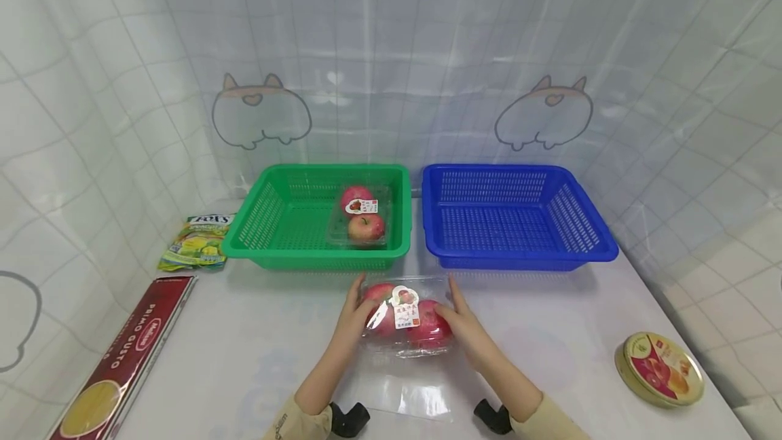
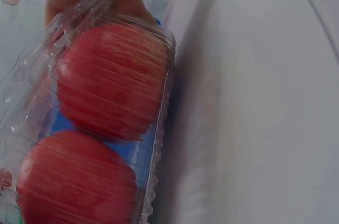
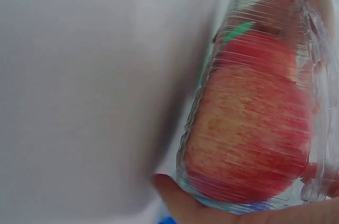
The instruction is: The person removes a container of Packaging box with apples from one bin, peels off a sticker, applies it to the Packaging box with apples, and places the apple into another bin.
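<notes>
My left hand [image 1: 349, 321]: fingers curled on the apple pack's [image 1: 406, 318] left end.
My right hand [image 1: 469, 333]: gripping its right end.
Pack: just above the counter [image 1: 256, 358].

Apple pack [image 1: 406, 318] before two baskets [image 1: 315, 218]

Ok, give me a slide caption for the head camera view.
Both hands hold a clear pack of apples in front of green and blue baskets.

green basket [image 1: 263, 219] at back left, second apple pack [image 1: 362, 217] inside. blue basket [image 1: 519, 250] just right of it. candy bag [image 1: 197, 243] left of green basket. pasta box [image 1: 125, 352] at left edge. round tin [image 1: 658, 368] far right.
</notes>
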{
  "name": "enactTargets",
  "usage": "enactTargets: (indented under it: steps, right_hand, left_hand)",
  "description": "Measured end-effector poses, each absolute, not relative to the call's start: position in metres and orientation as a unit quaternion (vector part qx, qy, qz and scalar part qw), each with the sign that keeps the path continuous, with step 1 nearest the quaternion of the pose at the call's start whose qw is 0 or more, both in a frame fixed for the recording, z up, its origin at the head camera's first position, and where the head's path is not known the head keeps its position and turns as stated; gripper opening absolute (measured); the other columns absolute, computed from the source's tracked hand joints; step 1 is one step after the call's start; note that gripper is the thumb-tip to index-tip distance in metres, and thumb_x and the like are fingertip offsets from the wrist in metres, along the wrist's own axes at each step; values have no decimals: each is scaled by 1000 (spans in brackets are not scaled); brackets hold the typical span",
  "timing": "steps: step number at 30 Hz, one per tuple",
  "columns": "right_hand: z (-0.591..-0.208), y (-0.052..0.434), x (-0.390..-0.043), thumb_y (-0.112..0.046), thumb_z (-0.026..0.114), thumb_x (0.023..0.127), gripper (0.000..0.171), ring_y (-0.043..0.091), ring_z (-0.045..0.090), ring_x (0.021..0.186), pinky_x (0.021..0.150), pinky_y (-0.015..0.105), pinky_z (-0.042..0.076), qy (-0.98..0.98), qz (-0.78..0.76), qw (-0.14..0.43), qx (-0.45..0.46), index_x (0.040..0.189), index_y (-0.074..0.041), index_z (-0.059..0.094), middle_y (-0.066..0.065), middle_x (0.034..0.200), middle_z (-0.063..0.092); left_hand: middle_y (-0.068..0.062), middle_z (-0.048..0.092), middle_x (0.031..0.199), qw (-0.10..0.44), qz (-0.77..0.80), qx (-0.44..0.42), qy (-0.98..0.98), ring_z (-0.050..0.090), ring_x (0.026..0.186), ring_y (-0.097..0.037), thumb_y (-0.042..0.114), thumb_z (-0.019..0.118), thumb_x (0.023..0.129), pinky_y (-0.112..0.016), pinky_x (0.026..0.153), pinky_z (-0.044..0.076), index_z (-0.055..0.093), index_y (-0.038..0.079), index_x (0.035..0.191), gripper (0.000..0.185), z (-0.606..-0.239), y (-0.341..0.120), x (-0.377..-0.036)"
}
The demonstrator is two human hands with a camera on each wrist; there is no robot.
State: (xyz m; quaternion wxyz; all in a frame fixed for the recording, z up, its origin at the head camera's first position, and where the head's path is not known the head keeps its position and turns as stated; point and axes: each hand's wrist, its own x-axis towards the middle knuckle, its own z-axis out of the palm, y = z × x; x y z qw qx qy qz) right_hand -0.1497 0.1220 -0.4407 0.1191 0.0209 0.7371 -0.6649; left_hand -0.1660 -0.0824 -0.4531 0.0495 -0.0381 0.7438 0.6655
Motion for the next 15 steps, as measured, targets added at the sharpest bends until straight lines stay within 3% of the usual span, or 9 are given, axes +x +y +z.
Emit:
enactTargets:
  steps: [5, 11, 15]
  right_hand:
    - [-421, 124, -139, -21, 49, 92, 74, 51, 14, 133, 103, 64, 14, 755, -646, 113, 6, 149, -8, 4, 29, 148, 10]
    - [-397, 134, -139, -18, 51, 90, 71, 44, 11, 136, 105, 59, 17, 753, -648, 114, -14, 149, -13, 13, 22, 151, 11]
    - [-389, 143, -145, -19, 52, 90, 67, 40, 14, 137, 106, 59, 17, 751, -648, 122, -34, 148, -16, 19, 19, 151, 17]
  left_hand:
    - [-25, 16, 149, 43, 668, -34, 742, 14, 136, -45, 24, 50, 88, -57, 106, 19, 21, 9, 145, 66, -437, -84, -153]
    - [-21, 16, 149, 59, 702, -9, 709, 13, 137, -40, 25, 44, 91, -61, 104, 19, 22, 13, 144, 59, -414, -90, -144]
    - [-21, 18, 146, 100, 722, -4, 684, 25, 130, -45, 34, 41, 93, -61, 96, 32, 17, 17, 145, 60, -406, -100, -141]
